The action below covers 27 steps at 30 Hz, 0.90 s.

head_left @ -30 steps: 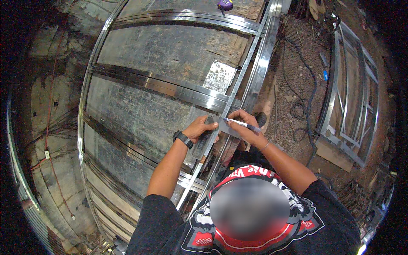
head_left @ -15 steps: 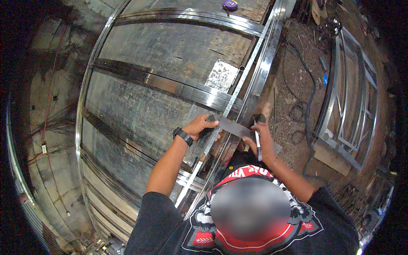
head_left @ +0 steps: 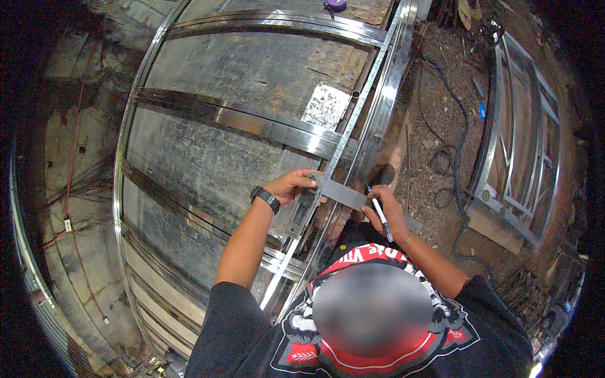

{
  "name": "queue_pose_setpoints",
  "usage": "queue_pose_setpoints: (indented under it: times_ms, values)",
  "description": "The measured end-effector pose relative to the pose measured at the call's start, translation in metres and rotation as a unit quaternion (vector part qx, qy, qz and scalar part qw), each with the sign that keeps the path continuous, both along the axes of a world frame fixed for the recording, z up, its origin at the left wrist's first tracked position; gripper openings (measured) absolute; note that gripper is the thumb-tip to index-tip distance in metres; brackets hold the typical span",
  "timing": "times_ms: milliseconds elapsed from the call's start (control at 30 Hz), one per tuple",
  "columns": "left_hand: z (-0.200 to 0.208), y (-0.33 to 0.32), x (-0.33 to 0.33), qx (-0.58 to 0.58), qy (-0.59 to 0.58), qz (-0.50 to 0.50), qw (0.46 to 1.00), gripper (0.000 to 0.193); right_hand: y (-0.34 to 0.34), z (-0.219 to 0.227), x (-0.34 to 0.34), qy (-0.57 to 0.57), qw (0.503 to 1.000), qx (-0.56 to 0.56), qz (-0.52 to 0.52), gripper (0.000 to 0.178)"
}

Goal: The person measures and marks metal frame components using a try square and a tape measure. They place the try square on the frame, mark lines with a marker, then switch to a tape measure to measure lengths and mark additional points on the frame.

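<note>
Your bare right hand had drawn back, over the last second, from the inner part of the flat grey metal try square to its outer end, and the slim white marker pen with a dark lower end, which had pointed at the work, now slanted down toward you. Your bare left hand had barely shifted. Its grip was narrow, with the thumb on top and fingertips showing underneath, closed on the square near its corner. Your right fingers were closed around the pen, and a fingertip met the square's outer end.

That square lay across the long, narrow, bright silver metal strip, its smooth blade reaching toward your right. Around and beyond it spread the large ladder-like frame of polished metal bars, glossy and streaked with reflections, over dark, scuffed, mottled sheeting. Just beyond the square was a silvery plate with a blotchy surface; far beyond it sat a rounded purple tape measure.

Right of the square, rough brown ground carried a looping black cable and, farther off, a smaller silver metal frame. Well to the square's left, a thin red cord ran over stained, greyish concrete.
</note>
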<state>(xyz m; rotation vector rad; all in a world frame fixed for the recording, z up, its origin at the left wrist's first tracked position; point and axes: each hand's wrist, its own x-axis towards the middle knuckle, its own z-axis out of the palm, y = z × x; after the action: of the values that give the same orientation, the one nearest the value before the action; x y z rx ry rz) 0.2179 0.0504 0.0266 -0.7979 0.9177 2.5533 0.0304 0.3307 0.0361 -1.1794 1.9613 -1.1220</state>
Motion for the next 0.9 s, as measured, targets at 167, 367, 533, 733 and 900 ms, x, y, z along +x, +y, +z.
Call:
queue_pose_setpoints:
  times_ms: [167, 367, 533, 733, 900]
  values:
    - [-0.025, -0.002, 0.017, -0.072, -0.015, -0.014, 0.997, 0.052, 0.003, -0.003, 0.01, -0.001, 1.0, 0.0, -0.011, 0.04]
    - [-0.021, -0.001, 0.019, -0.061, -0.001, 0.004, 0.998, 0.058, 0.005, -0.001, 0.019, -0.021, 1.0, 0.016, 0.0, 0.039]
    - [0.005, 0.006, 0.014, 0.007, -0.01, -0.01, 1.0, 0.061, 0.006, -0.003, 0.023, 0.022, 0.999, -0.035, -0.018, 0.041]
    - [-0.013, 0.008, 0.033, 0.005, 0.007, 0.024, 1.0, 0.057, 0.007, 0.001, 0.026, 0.005, 0.999, -0.032, -0.007, 0.043]
    - [-0.002, 0.007, 0.023, 0.019, -0.019, 0.071, 0.997, 0.054, 0.006, 0.002, 0.027, 0.018, 0.999, -0.049, -0.003, 0.044]
